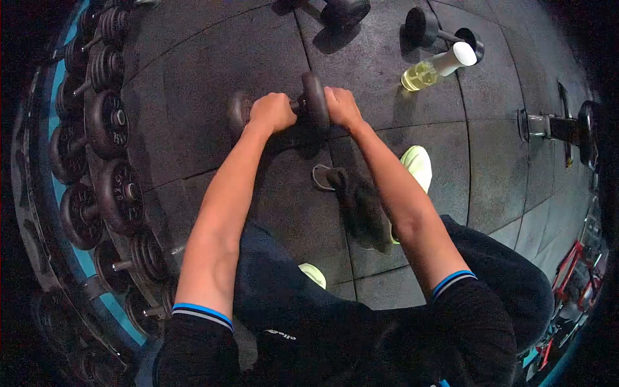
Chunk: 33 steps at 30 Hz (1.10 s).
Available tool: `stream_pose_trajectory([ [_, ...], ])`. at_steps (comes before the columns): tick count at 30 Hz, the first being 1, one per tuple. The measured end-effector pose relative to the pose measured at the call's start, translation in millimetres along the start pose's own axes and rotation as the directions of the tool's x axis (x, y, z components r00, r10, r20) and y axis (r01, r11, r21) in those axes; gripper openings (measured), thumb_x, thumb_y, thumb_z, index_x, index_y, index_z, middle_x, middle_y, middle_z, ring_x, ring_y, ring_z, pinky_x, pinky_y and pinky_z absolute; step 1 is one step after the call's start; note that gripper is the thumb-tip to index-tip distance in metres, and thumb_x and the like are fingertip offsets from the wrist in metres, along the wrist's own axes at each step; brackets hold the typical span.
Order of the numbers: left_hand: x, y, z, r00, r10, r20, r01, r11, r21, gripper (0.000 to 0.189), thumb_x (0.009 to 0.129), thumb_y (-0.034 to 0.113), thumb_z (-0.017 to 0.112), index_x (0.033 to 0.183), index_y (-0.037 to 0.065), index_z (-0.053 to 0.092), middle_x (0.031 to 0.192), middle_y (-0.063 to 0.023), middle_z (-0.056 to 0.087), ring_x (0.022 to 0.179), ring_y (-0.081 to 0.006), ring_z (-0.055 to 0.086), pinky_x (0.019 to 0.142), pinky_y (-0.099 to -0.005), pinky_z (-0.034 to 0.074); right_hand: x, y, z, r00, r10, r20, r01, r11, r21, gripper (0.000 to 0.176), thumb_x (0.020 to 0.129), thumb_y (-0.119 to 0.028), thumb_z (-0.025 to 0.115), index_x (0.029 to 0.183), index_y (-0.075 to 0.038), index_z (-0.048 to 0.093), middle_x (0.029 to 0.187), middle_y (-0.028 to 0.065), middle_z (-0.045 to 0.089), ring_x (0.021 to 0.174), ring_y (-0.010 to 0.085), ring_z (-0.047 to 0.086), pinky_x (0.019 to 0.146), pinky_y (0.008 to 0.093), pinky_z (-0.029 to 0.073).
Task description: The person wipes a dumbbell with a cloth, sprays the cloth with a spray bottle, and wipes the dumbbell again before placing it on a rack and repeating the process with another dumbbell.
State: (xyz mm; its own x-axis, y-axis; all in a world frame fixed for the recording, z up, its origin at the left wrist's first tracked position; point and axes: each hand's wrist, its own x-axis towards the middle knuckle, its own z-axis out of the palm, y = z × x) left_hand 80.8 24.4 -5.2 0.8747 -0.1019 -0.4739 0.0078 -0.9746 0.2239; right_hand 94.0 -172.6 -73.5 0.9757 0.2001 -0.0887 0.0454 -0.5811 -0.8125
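Note:
A dark dumbbell (pixel 314 103) lies across in front of me, at or just above the floor. My left hand (pixel 273 113) is closed round its handle, between the two round weights. At the dumbbell's right end, my right hand (pixel 343 107) presses against the outer face of the weight, its fingers curled and partly hidden behind it. Right of my hands, a bottle (pixel 422 75) with yellowish liquid and a pale top stands on the floor.
Dark floor tiles (pixel 412 103) spread around me. Another dumbbell (pixel 422 27) lies behind the bottle, and one more (pixel 345 11) at the top edge. A rack on the left carries several dumbbells (pixel 122 193). My pale shoe (pixel 418 166) is below my right hand; gym equipment (pixel 554 126) stands right.

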Motion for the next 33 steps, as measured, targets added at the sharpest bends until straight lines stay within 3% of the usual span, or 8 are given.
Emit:
stream_pose_trajectory([
  [11, 0, -2, 11, 0.997, -0.024, -0.077, 0.026, 0.999, 0.023, 0.029, 0.075, 0.02, 0.07, 0.098, 0.004, 0.075, 0.101, -0.0204, 0.072, 0.095, -0.0361, 0.07, 0.086, -0.0451, 0.054, 9, 6, -3, 0.996, -0.06, 0.071, 0.063, 0.997, -0.04, 0.052, 0.098, -0.04, 0.036, 0.097, 0.003, 0.065, 0.099, 0.032, 0.063, 0.095, 0.0513, 0.059, 0.085, 0.056, 0.045],
  [16, -21, 12, 25, 0.948, 0.015, -0.319, 0.112, 0.919, 0.377, 0.047, 0.075, 0.027, 0.078, 0.113, 0.005, 0.06, 0.113, -0.0113, 0.062, 0.114, -0.0292, 0.055, 0.096, -0.0481, 0.041, -30, -26, -47, 0.962, 0.27, -0.039, -0.272, 0.94, -0.207, 0.068, 0.097, -0.06, 0.038, 0.106, 0.003, 0.064, 0.11, 0.0311, 0.064, 0.106, 0.0484, 0.059, 0.088, 0.0539, 0.047],
  [21, -99, 11, -62, 0.929, 0.049, -0.366, -0.007, 0.993, 0.116, 0.056, 0.074, 0.031, 0.081, 0.119, 0.006, 0.06, 0.123, -0.0153, 0.058, 0.121, -0.0328, 0.051, 0.104, -0.0525, 0.038, -144, -28, -59, 0.73, 0.491, 0.475, -0.041, 0.726, -0.687, 0.07, 0.083, -0.066, 0.059, 0.112, -0.002, 0.07, 0.115, 0.0259, 0.066, 0.108, 0.0405, 0.065, 0.09, 0.0476, 0.052],
  [24, -99, -28, -64, 0.86, -0.184, -0.476, 0.149, 0.983, -0.112, 0.053, 0.081, 0.03, 0.076, 0.123, 0.004, 0.058, 0.129, -0.0171, 0.056, 0.124, -0.0356, 0.05, 0.102, -0.0564, 0.039, -166, 36, -14, 0.493, 0.469, 0.733, -0.03, 0.851, -0.524, 0.047, 0.082, -0.039, 0.074, 0.11, -0.001, 0.068, 0.107, 0.0237, 0.069, 0.102, 0.0408, 0.066, 0.083, 0.045, 0.052],
  [25, -96, -44, -62, 0.848, -0.285, -0.446, 0.208, 0.954, -0.215, 0.053, 0.083, 0.03, 0.074, 0.126, 0.003, 0.057, 0.132, -0.0173, 0.055, 0.126, -0.0367, 0.049, 0.102, -0.0578, 0.039, -158, 3, -20, 0.597, 0.249, 0.763, -0.008, 0.952, -0.305, 0.043, 0.084, -0.031, 0.07, 0.117, -0.004, 0.064, 0.106, 0.0239, 0.069, 0.099, 0.0427, 0.066, 0.083, 0.0464, 0.052],
  [26, -94, -57, -60, 0.877, -0.361, -0.318, 0.265, 0.914, -0.308, 0.056, 0.089, 0.034, 0.068, 0.134, 0.005, 0.053, 0.139, -0.0182, 0.052, 0.131, -0.039, 0.046, 0.103, -0.0595, 0.038, -155, -55, -27, 0.678, 0.027, 0.734, 0.033, 0.997, -0.068, 0.041, 0.087, -0.024, 0.066, 0.124, -0.008, 0.06, 0.104, 0.024, 0.069, 0.096, 0.0447, 0.067, 0.083, 0.0479, 0.053],
  [29, -76, -87, -44, 0.926, -0.306, -0.222, 0.154, 0.842, -0.517, 0.056, 0.091, 0.036, 0.065, 0.138, 0.01, 0.051, 0.142, -0.0167, 0.051, 0.134, -0.0396, 0.044, 0.106, -0.0587, 0.037, -104, -149, -12, 0.972, -0.035, 0.232, 0.036, 0.999, 0.001, 0.043, 0.091, -0.03, 0.067, 0.12, 0.0, 0.059, 0.104, 0.0289, 0.066, 0.101, 0.0447, 0.064, 0.081, 0.0451, 0.051],
  [33, -67, -91, -43, 0.919, -0.34, -0.198, 0.216, 0.856, -0.47, 0.051, 0.095, 0.036, 0.056, 0.141, 0.015, 0.051, 0.144, -0.0119, 0.052, 0.133, -0.0381, 0.045, 0.106, -0.0579, 0.037, -27, -180, 43, 0.933, -0.336, -0.129, 0.307, 0.931, -0.2, 0.046, 0.094, -0.03, 0.061, 0.129, -0.001, 0.052, 0.112, 0.0259, 0.062, 0.106, 0.042, 0.06, 0.086, 0.0473, 0.05],
])
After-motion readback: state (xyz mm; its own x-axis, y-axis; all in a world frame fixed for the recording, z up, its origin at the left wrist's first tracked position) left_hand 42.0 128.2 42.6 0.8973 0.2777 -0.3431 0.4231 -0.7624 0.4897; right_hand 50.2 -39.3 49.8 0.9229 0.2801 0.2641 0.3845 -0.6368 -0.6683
